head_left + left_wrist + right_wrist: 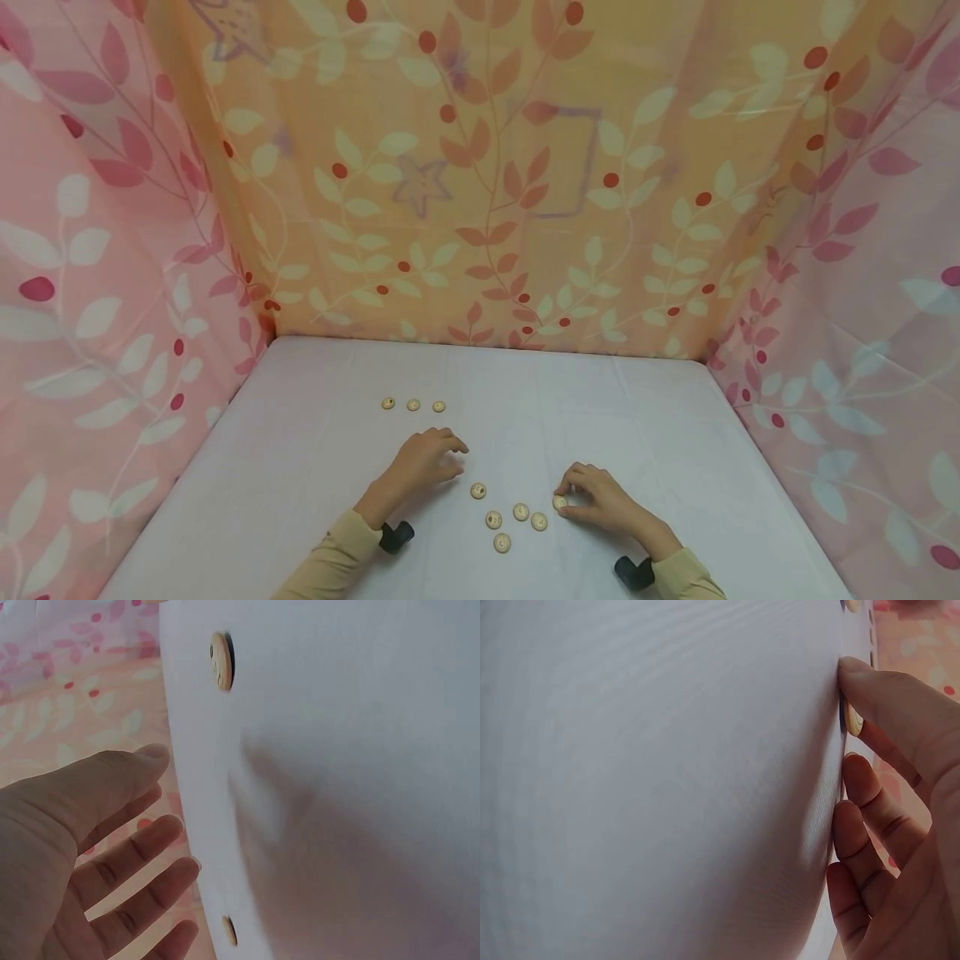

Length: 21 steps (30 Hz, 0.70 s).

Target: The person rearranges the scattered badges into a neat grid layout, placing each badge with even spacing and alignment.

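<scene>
My right hand (600, 498) pinches a small round wooden disc (560, 502) between thumb and forefinger, low at the table. In the right wrist view the pale edge of this disc (854, 720) shows behind the thumb, and the other fingers are bent beside the table surface. My left hand (423, 461) hovers over the table with fingers apart and holds nothing. Beyond it, three similar discs lie in a row, the middle disc (413, 405) among them. In the left wrist view one disc (221, 661) lies past the thumb.
Several more discs lie loosely between the hands, such as a dark-marked disc (478, 491) and the nearest disc (502, 543). A white cloth covers the table (600, 417). Leaf-patterned curtains (495, 167) stand at the back and both sides.
</scene>
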Motion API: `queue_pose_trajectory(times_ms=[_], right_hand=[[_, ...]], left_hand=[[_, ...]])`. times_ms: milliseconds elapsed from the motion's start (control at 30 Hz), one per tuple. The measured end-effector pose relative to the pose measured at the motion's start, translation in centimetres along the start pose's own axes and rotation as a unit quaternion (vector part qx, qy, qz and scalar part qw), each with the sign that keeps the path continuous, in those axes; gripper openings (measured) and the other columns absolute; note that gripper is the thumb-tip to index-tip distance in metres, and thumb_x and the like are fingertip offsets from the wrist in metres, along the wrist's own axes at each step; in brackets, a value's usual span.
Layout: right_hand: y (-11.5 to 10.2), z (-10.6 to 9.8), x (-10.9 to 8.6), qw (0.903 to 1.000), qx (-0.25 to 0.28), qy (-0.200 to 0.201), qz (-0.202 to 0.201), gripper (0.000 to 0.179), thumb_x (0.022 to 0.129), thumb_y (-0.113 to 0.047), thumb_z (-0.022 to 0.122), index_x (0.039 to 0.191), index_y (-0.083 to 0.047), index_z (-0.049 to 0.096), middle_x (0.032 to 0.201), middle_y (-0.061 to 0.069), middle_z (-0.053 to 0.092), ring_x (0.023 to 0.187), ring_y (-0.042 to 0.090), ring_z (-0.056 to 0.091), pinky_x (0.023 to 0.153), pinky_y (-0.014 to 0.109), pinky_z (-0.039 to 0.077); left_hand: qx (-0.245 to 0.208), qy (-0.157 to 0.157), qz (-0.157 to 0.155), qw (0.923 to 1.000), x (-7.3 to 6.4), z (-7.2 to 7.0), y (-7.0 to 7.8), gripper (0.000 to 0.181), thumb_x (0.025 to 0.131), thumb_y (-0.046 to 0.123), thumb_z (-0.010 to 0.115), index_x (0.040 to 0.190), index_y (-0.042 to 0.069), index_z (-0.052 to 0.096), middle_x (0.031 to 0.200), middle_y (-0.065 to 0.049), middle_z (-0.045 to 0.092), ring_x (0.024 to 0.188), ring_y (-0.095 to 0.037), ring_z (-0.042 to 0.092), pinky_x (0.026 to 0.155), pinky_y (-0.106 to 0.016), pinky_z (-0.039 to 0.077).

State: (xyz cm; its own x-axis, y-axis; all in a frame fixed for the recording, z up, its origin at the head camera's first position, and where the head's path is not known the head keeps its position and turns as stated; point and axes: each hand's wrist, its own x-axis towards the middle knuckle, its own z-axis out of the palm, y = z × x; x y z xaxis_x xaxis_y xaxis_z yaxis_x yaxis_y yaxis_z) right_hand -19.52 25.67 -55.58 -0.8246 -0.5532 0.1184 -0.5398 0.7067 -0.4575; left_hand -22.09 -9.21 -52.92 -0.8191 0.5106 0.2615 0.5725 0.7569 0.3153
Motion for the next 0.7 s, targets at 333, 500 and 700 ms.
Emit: queue_pose_trajectory(times_ms=[333, 500, 700], right_hand=[[-0.2, -0.1, -0.1, 1.0, 0.001, 0.005, 0.001, 0.018, 0.079, -0.045, 0.067, 0.09, -0.033, 0.059, 0.097, -0.02, 0.055, 0.085, 0.001, 0.047, 0.077, 0.03, 0.037], [-0.3, -0.2, -0.1, 1.0, 0.002, 0.005, 0.001, 0.018, 0.079, -0.044, 0.068, 0.09, -0.032, 0.059, 0.096, -0.019, 0.055, 0.085, 0.002, 0.047, 0.077, 0.03, 0.037], [-0.5, -0.3, -0.1, 1.0, 0.006, 0.007, -0.002, 0.018, 0.079, -0.041, 0.069, 0.09, -0.03, 0.06, 0.096, -0.017, 0.056, 0.085, 0.003, 0.048, 0.076, 0.029, 0.036]], left_hand=[[-0.016, -0.053, 0.006, 0.9985, 0.0, 0.9, 2.0, 0.03, 0.077, 0.035, 0.072, 0.104, 0.021, 0.07, 0.099, 0.008, 0.064, 0.087, -0.01, 0.059, 0.071, -0.028, 0.046], [-0.017, -0.063, 0.008, 0.9979, 0.0, 1.2, 2.5, 0.032, 0.078, 0.04, 0.071, 0.104, 0.022, 0.07, 0.099, 0.008, 0.064, 0.088, -0.009, 0.058, 0.072, -0.029, 0.046], [-0.011, -0.068, 0.005, 0.9976, -0.2, 1.5, 2.7, 0.029, 0.077, 0.039, 0.071, 0.101, 0.023, 0.07, 0.095, 0.009, 0.064, 0.081, -0.006, 0.056, 0.07, -0.028, 0.045]])
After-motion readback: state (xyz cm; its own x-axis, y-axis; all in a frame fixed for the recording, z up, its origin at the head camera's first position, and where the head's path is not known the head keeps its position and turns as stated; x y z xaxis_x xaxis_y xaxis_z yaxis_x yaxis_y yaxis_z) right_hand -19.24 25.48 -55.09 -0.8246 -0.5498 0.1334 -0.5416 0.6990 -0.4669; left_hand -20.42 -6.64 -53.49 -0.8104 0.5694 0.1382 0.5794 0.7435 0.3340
